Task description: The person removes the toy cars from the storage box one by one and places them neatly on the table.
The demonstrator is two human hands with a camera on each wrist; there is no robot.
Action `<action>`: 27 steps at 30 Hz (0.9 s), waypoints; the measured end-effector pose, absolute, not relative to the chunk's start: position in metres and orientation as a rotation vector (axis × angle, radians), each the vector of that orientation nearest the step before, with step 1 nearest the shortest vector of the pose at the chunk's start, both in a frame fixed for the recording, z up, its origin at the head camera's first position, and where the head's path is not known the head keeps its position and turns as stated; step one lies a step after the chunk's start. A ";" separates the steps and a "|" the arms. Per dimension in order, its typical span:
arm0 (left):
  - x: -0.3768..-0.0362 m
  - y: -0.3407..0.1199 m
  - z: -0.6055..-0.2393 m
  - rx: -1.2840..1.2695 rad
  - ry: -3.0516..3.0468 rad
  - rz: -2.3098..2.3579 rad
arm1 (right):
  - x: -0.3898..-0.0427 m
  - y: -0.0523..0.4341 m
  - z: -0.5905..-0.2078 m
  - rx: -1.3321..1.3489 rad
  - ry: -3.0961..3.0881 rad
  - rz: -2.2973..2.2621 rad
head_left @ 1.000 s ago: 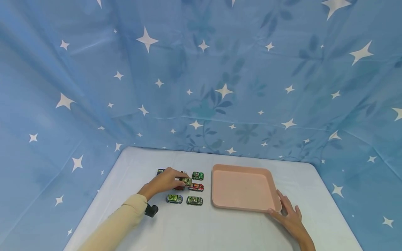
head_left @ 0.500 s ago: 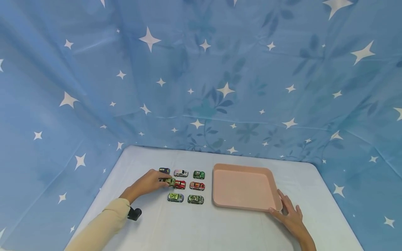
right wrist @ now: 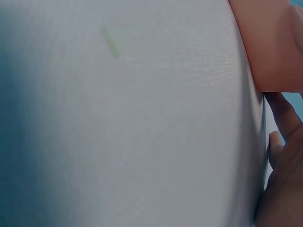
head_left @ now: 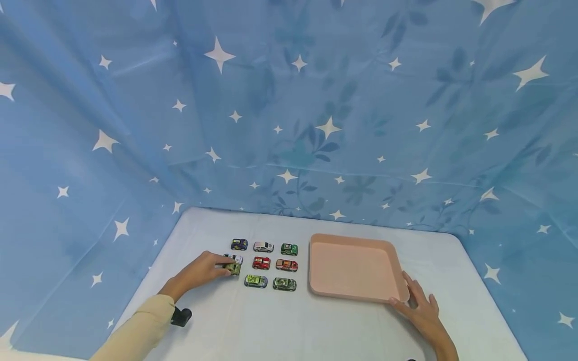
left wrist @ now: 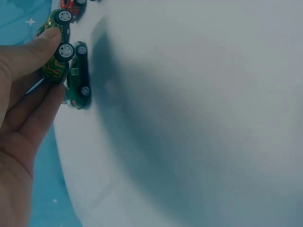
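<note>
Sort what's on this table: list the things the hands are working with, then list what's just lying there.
In hand:
- green toy car, pinched by the left hand
- pink tray, its near corner touched by the right hand

Lying about:
- white toy car
- red toy car
- blue toy car
- starred blue cloth

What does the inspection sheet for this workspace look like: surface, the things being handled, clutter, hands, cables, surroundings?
Surface: white table, rounded corners.
Things handled: green toy car pinched by the left hand, at the left end of the car grid; eight other toy cars stand in rows; pink tray holds nothing.
Clutter: nothing seen.
Hands: left hand's grip is on the green toy car; right hand rests flat at the tray's near right corner.
Cables: nothing seen.
Surroundings: blue star-printed cloth behind and beside the table.
</note>
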State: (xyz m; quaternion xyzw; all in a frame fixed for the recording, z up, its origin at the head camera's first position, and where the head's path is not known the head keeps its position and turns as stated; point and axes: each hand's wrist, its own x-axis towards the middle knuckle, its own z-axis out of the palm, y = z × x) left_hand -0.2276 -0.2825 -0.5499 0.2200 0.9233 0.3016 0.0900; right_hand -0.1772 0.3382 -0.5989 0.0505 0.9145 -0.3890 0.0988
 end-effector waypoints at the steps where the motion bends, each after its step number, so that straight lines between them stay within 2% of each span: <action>1: -0.226 -0.284 -0.551 0.646 2.744 0.895 | -0.178 0.338 -0.599 0.152 2.703 -1.152; 9: -0.221 -0.287 -0.562 0.597 2.723 0.903 | -0.179 0.340 -0.599 0.149 2.700 -1.152; 27: -0.212 -0.290 -0.573 0.707 2.767 0.888 | -0.181 0.338 -0.599 0.174 2.702 -1.137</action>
